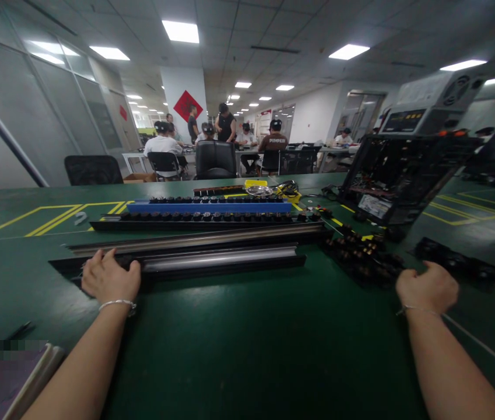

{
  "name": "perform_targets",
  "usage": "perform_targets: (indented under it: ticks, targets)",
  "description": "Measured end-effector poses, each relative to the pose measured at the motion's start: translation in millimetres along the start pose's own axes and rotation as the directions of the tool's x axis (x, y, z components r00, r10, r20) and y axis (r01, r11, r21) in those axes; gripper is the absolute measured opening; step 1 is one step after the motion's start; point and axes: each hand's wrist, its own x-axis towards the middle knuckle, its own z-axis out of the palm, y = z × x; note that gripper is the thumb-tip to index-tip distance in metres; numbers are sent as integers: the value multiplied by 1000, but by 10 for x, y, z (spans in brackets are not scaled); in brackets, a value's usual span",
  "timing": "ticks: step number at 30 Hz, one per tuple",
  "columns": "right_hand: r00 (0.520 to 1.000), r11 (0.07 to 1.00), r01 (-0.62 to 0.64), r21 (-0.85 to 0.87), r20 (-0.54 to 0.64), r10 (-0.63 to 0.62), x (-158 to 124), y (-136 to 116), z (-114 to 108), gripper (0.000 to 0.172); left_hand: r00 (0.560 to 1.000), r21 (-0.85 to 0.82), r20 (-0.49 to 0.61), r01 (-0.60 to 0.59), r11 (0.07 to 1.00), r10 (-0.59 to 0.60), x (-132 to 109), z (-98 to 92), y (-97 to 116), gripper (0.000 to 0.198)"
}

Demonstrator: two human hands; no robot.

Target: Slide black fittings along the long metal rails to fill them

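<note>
My left hand (114, 279) lies over the left part of the nearest black rail (230, 267), thumb apart from the fingers. A dark shape shows between thumb and fingers, too blurred to name. My right hand (429, 287) is curled at the right, beside a pile of small black parts (361, 254); what its fingers hold, if anything, is hidden. Behind the nearest rail lies another long rail (212, 235). Farther back are a black rail with a row of small black pieces (212, 217) and a blue rail (212, 207) with similar pieces along it.
Everything lies on a green table (247, 350) with yellow lines. An open computer case (396, 175) carries grey boxes (440, 99) at the right. A black strip (462, 261) lies beyond my right hand. Cables (289, 188) lie at the back. Several people sit or stand at tables farther away.
</note>
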Motion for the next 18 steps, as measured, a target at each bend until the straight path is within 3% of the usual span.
perform_targets:
  ticks: [1,3,5,7,10,11,12,14,15,16,18]
  targets:
    - [998,999,43,13,-39,-43,-50,-158,-44,37,999,3,48,5,1000,-5,14,12,-27,55]
    - [968,965,249,81,-46,-246,-186,-502,-130,25,996,0,90,22,1000,-22,38,14,-62,53]
    - [891,877,447,179,4,-455,-378,-855,-199,20,991,-15,134,19,1000,-16,57,-5,-78,50]
    - [751,741,598,306,108,-651,-619,-1192,-231,20,983,-19,181,12,1000,-9,68,-28,-82,48]
    - [445,501,719,482,234,-864,-991,-1652,-172,25,983,4,185,9,1000,-10,66,-36,-86,42]
    - [412,487,712,506,261,-873,-1100,-1786,-124,29,987,4,160,11,1000,-11,61,-32,-87,39]
    - [437,522,688,504,286,-853,-1194,-1905,-67,33,991,-1,136,13,1000,-13,53,-30,-85,37]
    - [581,672,589,449,343,-739,-1334,-2081,54,40,995,-23,101,15,1000,-13,36,-32,-71,37]
    - [625,725,543,424,372,-686,-1379,-2133,108,42,995,-33,95,18,999,-15,26,-38,-60,38]
    - [638,748,520,412,395,-661,-1409,-2161,151,42,996,-41,82,28,999,-25,17,-46,-46,39]
    - [601,732,523,436,420,-680,-1432,-2152,202,40,997,-40,68,44,998,-41,3,-63,-20,40]
